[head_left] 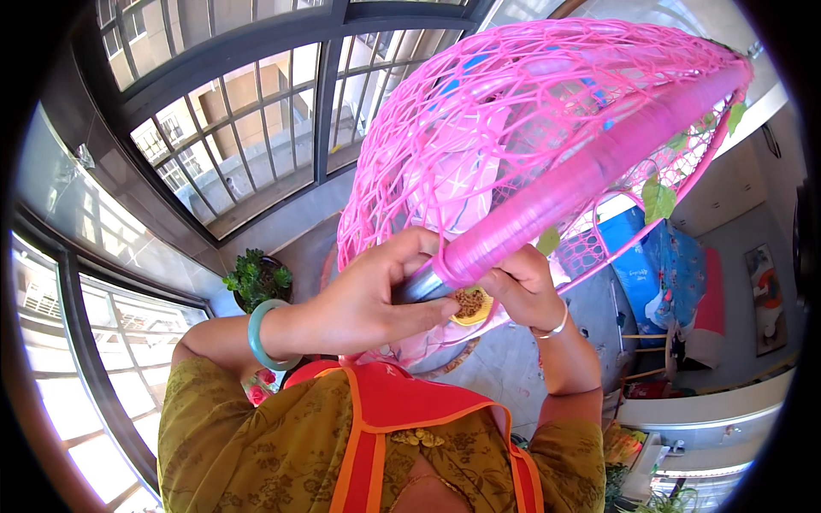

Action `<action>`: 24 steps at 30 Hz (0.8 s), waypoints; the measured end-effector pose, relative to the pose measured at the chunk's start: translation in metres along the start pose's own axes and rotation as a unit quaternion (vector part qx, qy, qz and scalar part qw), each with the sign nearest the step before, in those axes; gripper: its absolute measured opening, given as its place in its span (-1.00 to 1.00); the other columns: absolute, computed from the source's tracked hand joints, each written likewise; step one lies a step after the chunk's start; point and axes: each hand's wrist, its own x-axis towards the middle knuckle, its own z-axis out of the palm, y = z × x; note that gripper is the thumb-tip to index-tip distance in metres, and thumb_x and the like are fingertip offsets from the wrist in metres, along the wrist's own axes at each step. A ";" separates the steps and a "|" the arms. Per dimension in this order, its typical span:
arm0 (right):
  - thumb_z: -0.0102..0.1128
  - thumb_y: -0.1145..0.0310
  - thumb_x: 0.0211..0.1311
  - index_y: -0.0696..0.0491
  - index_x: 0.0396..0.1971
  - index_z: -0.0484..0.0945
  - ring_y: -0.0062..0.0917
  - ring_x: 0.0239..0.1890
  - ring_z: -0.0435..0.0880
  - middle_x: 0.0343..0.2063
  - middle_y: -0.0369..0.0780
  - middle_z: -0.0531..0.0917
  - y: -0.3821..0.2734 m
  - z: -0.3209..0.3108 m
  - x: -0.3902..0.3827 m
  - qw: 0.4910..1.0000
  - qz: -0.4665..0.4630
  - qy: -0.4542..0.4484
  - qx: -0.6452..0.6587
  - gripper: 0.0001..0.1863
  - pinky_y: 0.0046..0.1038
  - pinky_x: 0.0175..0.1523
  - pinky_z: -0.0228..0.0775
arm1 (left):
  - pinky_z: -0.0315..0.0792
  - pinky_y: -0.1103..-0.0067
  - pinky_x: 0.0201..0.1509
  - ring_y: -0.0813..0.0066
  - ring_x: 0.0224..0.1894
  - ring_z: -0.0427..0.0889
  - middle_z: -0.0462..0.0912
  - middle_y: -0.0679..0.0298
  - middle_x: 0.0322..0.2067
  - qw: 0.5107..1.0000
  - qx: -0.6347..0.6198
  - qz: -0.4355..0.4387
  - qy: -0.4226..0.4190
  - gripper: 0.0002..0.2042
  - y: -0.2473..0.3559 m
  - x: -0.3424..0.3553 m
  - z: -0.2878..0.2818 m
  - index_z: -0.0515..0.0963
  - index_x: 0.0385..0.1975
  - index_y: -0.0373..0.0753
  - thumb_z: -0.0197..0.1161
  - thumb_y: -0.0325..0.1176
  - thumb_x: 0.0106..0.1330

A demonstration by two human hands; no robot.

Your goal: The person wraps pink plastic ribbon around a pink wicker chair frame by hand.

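Note:
A thick metal tube point(417, 285) slants up to the right in front of me. Its lower end is bare and silvery; above that it is tightly wound with shiny pink cord point(547, 205). My left hand point(363, 295) is closed round the bare end, thumb below and fingers over the top. At the lower edge of the winding, my right hand point(526, 291) is closed with its fingertips against the tube's side, pinching the pink cord; part of its grip is hidden. The tube borders a large pink woven net basket point(385, 162), which bulges up and away from me.
A yellow dish point(469, 320) of brown bits sits below the tube. Green leaves point(658, 200) hang on the net's right side. A potted plant point(256, 280) stands left by the barred windows point(231, 128). Blue patterned cloth point(676, 265) lies at the right.

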 end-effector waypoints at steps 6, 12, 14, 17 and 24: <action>0.00 0.51 0.20 0.22 -0.24 0.49 -0.64 -0.40 0.53 -0.44 -0.24 0.58 0.008 0.016 0.005 0.992 0.007 0.032 0.119 -0.83 -0.59 -0.25 0.37 | 0.31 0.54 0.02 0.50 -0.10 0.46 0.47 0.17 -0.20 0.992 -0.002 0.081 0.095 -0.66 -0.008 -0.012 0.013 0.16 -0.05 -0.32 0.07 -0.58 0.21; 0.04 0.45 0.21 0.18 -0.24 0.47 -0.80 -0.62 0.33 -0.58 -0.39 0.45 0.027 0.045 0.006 0.929 -0.036 0.106 0.353 -0.84 -0.73 -0.55 0.15 | 0.33 0.67 -0.10 0.58 -0.17 0.43 0.40 0.26 -0.21 0.955 0.128 0.168 0.206 -0.66 -0.018 -0.015 0.027 0.30 -0.05 -0.36 0.15 -0.56 0.17; 0.03 0.43 0.22 0.16 -0.23 0.48 -0.86 -0.68 0.17 -0.66 -0.44 0.35 0.033 0.051 0.005 0.935 -0.032 0.119 0.334 -0.83 -0.74 -0.63 -0.07 | 0.29 0.67 -0.08 0.58 -0.16 0.38 0.35 0.28 -0.29 0.937 0.173 0.191 0.235 -0.69 -0.018 -0.016 0.027 0.37 -0.09 -0.35 0.17 -0.57 0.14; 0.01 0.39 0.24 0.14 -0.26 0.48 -0.83 -0.69 0.15 -0.72 -0.45 0.28 0.037 0.049 0.006 0.932 0.021 0.078 0.355 -0.84 -0.71 -0.62 -0.09 | 0.28 0.67 -0.07 0.58 -0.18 0.35 0.34 0.28 -0.34 0.942 0.165 0.140 0.258 -0.77 -0.014 -0.019 0.025 0.41 -0.12 -0.35 0.08 -0.47 0.23; 0.09 0.40 0.15 0.05 -0.44 0.47 -0.78 -0.67 0.27 -0.68 -0.41 0.38 0.049 0.030 0.013 0.920 0.100 -0.013 0.378 -0.94 -0.70 -0.58 0.03 | 0.34 0.68 -0.18 0.59 -0.29 0.47 0.49 0.29 -0.34 0.968 -0.001 0.109 0.226 -0.80 -0.011 -0.016 0.020 0.50 -0.21 -0.35 -0.04 -0.43 0.33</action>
